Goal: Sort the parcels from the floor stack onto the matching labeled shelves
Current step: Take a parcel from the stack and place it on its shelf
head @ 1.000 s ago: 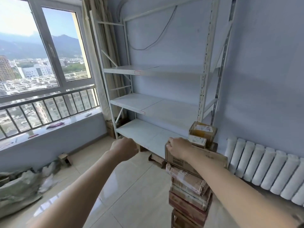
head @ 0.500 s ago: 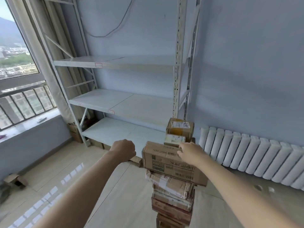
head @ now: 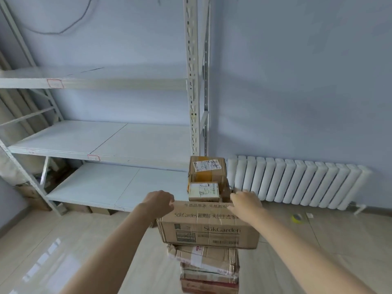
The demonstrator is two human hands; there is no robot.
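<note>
Clearly the SukGarden box (head: 209, 227) tops the floor stack (head: 209, 268), two small parcels (head: 204, 179) riding on its far edge. Both hands' grip closes on it: left hand (head: 158, 203), right hand (head: 246, 203). Tilting it could spill them or topple the leaning stack.

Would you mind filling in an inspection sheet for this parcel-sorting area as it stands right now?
Surface: glossy tiled floor bearing the parcel stack; shelf boards bare.
Job's things: SukGarden carton tops the near stack; two small labelled parcels sit just behind it. Shelf labels too blurred to read.
Clutter: yellow tape roll and a paper scrap on the floor; cardboard under the lowest shelf.
Grippers: left hand at the carton's left top edge, right hand on its right top edge; carton not yet lifted.
Cables: one wire looping on the wall.
Surroundings: white radiator, blue wall.
</note>
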